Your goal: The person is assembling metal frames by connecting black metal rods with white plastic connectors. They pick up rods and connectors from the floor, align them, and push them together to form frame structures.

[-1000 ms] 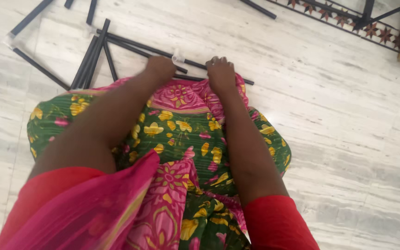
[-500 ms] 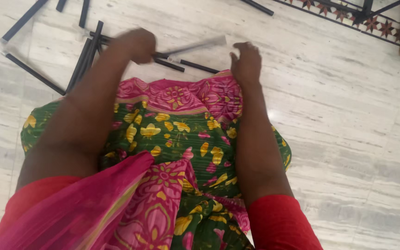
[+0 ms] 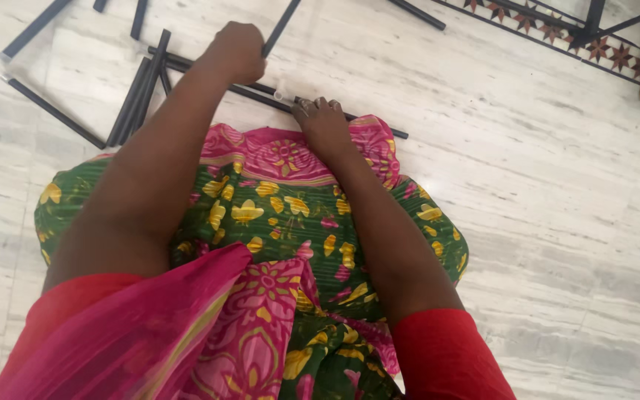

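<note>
Fist-closed, the left hand [image 3: 237, 52] grips a thin black rod [image 3: 281, 27] lifted at a slant above the pale marble floor [image 3: 542, 207]. Fingers bent, the right hand [image 3: 322, 122] presses down on another black rod [image 3: 261, 90] lying on the floor just beyond the green and pink floral cloth [image 3: 275, 215], near a bundle of black rods [image 3: 138, 92].

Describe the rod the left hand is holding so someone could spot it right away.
Start at the pale marble floor, above the green and pink floral cloth. Black metal rods lie scattered there. The thin black rod is the one gripped in the left hand, slanting up from the fist while the others lie flat.
</note>
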